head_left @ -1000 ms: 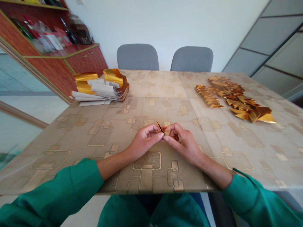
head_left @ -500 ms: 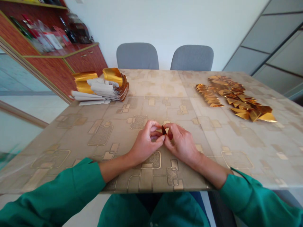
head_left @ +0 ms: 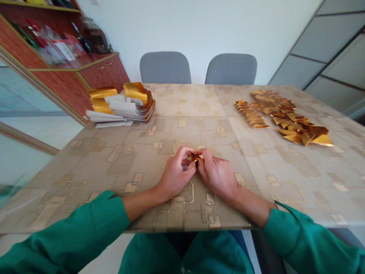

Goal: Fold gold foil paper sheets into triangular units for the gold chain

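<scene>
Between the fingertips of both hands is a small piece of folded gold foil paper (head_left: 195, 156), its creased, shiny faces showing. My left hand (head_left: 177, 169) pinches it from the left, thumb and fingers closed on its edge. From the other side my right hand (head_left: 217, 172) grips it with thumb and forefinger, the remaining fingers curled in. Both hands are just above the table's near part, and the fingers hide much of the piece.
A stack of gold-and-white foil sheets (head_left: 122, 104) lies at the table's far left. Folded gold paper pieces (head_left: 288, 118) form a pile on the right. The patterned tablecloth (head_left: 182, 131) covers the table. Two grey chairs (head_left: 165, 67) stand behind it.
The foil piece has turned between my fingers, and more of its gold folds show. My right hand has rotated slightly inward, its fingers closer together.
</scene>
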A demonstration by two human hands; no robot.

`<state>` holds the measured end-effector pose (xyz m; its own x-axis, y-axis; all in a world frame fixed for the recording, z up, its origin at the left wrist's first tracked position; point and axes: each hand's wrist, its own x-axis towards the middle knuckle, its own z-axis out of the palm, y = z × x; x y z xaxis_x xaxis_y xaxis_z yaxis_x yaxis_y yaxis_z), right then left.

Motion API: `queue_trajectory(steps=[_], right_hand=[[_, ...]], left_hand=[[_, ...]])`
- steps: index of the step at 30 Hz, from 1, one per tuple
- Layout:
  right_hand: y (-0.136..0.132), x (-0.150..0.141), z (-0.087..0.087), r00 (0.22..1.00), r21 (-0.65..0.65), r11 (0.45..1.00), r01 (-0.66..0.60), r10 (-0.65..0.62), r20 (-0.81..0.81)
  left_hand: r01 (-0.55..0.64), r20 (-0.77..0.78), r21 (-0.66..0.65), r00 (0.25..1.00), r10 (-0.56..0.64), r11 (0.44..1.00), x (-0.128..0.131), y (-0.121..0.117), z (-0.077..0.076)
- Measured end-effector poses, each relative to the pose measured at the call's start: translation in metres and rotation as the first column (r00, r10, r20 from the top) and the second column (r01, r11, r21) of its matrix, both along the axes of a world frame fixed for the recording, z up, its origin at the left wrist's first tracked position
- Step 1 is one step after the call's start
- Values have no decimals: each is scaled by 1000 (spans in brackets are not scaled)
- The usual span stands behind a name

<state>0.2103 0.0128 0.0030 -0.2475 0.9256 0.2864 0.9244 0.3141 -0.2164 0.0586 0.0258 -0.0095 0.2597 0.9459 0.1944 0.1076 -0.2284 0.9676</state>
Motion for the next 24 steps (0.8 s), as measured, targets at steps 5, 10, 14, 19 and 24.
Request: queue_trajectory(steps=[5,10,14,19,24], right_hand=[[0,1,0,999,27,1000,4,-3,-44],[3,6,-6,988,153,987,-45,66,-137],[4,6,-7,988,181,982,-62,86,-129],[2,3,-7,982,174,983,-60,90,-167],[5,3,-8,975,86,996,-26,44,-218]], left_hand=[[-30,-49,27,998,32,999,-1,1,7],[-58,-59,10,997,59,998,-5,8,5],[-38,-57,-14,998,37,999,-5,10,-1],[-53,-40,-44,998,51,998,-4,6,-4],[-61,-43,-8,997,60,998,-3,3,-6]])
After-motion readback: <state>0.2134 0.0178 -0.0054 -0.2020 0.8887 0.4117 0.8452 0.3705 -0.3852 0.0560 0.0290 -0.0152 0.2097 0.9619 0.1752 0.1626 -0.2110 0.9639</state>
